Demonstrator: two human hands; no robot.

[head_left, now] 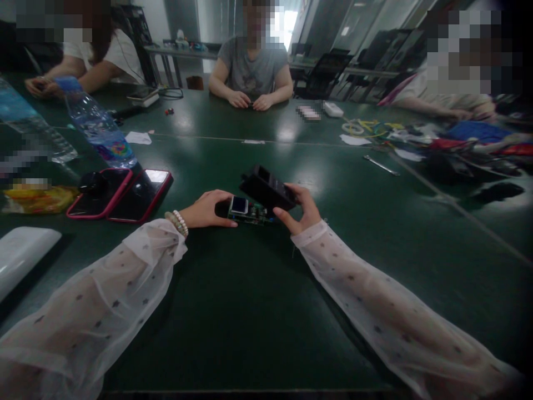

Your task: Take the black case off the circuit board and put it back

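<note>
A green circuit board (260, 212) with a small square screen (239, 205) is low over the green table (233, 311), near the middle of the view. My left hand (208, 209) grips the board's left end between thumb and fingers. In my right hand (303, 210) is a black plastic housing (268, 188) with a rectangular opening, tilted down to the right. The housing is above the board's right part and hides some of it; whether the two touch I cannot tell.
Left: two red-edged phones (141, 197), water bottles (97, 130), a yellow packet (39, 197) and a white object (25, 258). Right: a wrench (381, 165), cables (366, 129) and a cloth pile (478, 133). People sit across the table, one opposite (254, 69).
</note>
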